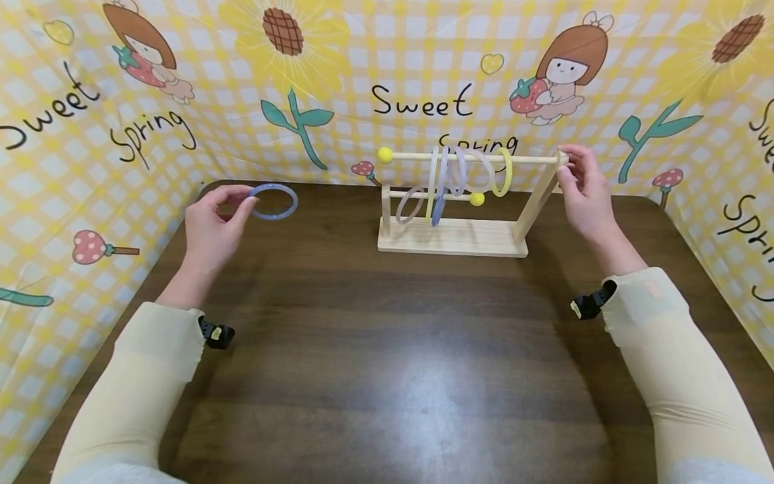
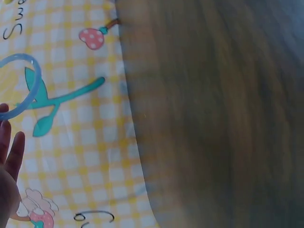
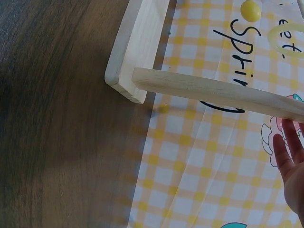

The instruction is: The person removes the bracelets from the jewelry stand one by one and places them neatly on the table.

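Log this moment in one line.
left hand: pinches blue ring, clear of wooden rack | right hand: grips tall post near top | rack: upright on table | upper rod: several rings hanging

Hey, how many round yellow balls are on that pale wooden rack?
2. One round yellow ball caps the left end of the upper pale wooden rod; the other ball caps the right end of the lower rod.

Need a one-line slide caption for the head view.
Left hand pinches a blue ring while the right hand holds the top of a wooden stand hung with other rings.
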`<action>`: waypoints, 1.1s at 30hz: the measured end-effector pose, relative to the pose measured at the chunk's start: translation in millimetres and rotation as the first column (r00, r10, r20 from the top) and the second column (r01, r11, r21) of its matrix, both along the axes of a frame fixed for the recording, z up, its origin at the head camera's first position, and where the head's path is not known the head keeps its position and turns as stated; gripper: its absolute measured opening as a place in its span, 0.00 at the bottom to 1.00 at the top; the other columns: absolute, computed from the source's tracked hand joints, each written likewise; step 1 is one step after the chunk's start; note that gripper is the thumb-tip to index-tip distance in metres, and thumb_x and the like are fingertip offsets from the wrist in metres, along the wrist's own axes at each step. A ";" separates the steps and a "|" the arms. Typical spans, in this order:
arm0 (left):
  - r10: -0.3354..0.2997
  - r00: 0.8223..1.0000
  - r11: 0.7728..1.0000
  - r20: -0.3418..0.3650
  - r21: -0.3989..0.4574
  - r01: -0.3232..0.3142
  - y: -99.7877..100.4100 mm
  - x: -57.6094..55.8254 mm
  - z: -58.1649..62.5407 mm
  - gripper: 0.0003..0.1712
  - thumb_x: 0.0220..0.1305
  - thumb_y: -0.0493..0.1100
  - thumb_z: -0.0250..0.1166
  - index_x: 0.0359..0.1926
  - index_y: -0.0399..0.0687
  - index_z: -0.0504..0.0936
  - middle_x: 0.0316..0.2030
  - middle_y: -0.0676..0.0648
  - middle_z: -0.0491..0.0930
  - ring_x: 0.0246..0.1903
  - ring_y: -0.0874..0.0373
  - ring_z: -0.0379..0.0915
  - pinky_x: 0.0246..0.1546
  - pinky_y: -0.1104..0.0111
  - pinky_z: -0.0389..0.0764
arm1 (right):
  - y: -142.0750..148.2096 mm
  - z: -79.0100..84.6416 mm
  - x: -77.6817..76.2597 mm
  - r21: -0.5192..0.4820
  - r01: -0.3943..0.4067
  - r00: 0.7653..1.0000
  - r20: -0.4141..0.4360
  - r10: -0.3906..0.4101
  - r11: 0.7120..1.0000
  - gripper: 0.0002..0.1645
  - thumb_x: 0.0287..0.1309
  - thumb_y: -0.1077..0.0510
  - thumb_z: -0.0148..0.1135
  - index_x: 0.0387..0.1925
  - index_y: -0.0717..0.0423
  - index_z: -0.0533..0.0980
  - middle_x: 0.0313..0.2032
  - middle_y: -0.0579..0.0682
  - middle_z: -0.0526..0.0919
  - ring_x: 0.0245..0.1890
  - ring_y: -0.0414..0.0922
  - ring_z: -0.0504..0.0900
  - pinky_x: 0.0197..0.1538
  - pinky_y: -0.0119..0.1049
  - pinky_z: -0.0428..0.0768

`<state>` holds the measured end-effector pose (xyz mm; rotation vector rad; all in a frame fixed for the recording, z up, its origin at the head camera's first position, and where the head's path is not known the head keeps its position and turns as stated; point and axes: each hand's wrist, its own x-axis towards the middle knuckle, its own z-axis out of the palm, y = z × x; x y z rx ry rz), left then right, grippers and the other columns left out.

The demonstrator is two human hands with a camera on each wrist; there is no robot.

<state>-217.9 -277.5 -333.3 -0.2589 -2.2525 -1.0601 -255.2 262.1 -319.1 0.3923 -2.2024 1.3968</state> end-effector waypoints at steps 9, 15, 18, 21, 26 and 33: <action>-0.146 0.986 0.966 0.081 -0.204 0.160 -12.7 -0.8 -13.7 0.11 0.63 0.33 0.66 0.47 0.39 0.83 0.32 0.42 0.83 0.31 0.75 0.71 0.30 0.85 0.71 | 1.5 1.2 -1.9 0.011 -0.002 1.000 0.000 0.002 1.000 0.20 0.71 0.66 0.47 0.61 0.68 0.65 0.46 0.38 0.73 0.41 0.37 0.72 0.43 0.27 0.69; -0.231 0.958 0.926 0.169 -0.264 0.270 -8.1 -1.2 -20.9 0.12 0.61 0.31 0.67 0.46 0.40 0.83 0.30 0.44 0.83 0.29 0.64 0.75 0.27 0.77 0.71 | 1.9 2.8 -0.1 0.005 0.005 1.000 0.000 -0.005 1.000 0.20 0.71 0.65 0.47 0.61 0.66 0.65 0.45 0.39 0.74 0.41 0.37 0.73 0.43 0.27 0.69; -0.267 0.934 0.909 0.238 -0.261 0.326 -5.5 -2.3 -23.9 0.11 0.63 0.32 0.66 0.46 0.39 0.82 0.31 0.43 0.83 0.31 0.56 0.76 0.29 0.75 0.72 | 2.4 2.8 -0.1 0.002 0.009 1.000 0.006 -0.009 1.000 0.20 0.71 0.65 0.47 0.61 0.66 0.65 0.45 0.39 0.74 0.41 0.37 0.73 0.43 0.27 0.70; -0.294 0.905 0.890 0.308 -0.256 0.376 -3.2 -2.9 -27.0 0.10 0.64 0.33 0.65 0.47 0.39 0.82 0.32 0.42 0.82 0.33 0.53 0.77 0.31 0.72 0.74 | 3.0 2.1 -0.8 0.001 0.009 1.000 0.010 -0.009 1.000 0.20 0.71 0.65 0.47 0.61 0.67 0.65 0.45 0.38 0.74 0.40 0.37 0.73 0.43 0.27 0.70; -0.324 0.860 0.854 0.395 -0.269 0.446 -0.5 -4.3 -32.3 0.10 0.66 0.34 0.63 0.47 0.41 0.82 0.33 0.46 0.82 0.36 0.52 0.78 0.34 0.64 0.76 | 2.7 1.1 -2.0 0.003 0.004 1.000 0.002 -0.004 1.000 0.19 0.71 0.66 0.47 0.61 0.68 0.65 0.45 0.38 0.74 0.40 0.37 0.73 0.43 0.27 0.69; -0.370 0.781 0.805 0.503 -0.245 0.539 1.3 -7.6 -39.9 0.10 0.66 0.32 0.63 0.47 0.40 0.81 0.33 0.47 0.82 0.36 0.52 0.78 0.35 0.59 0.78 | 0.6 -1.1 -2.3 0.002 -0.001 1.000 0.011 0.001 1.000 0.19 0.71 0.66 0.47 0.60 0.68 0.65 0.45 0.38 0.73 0.41 0.36 0.73 0.43 0.27 0.70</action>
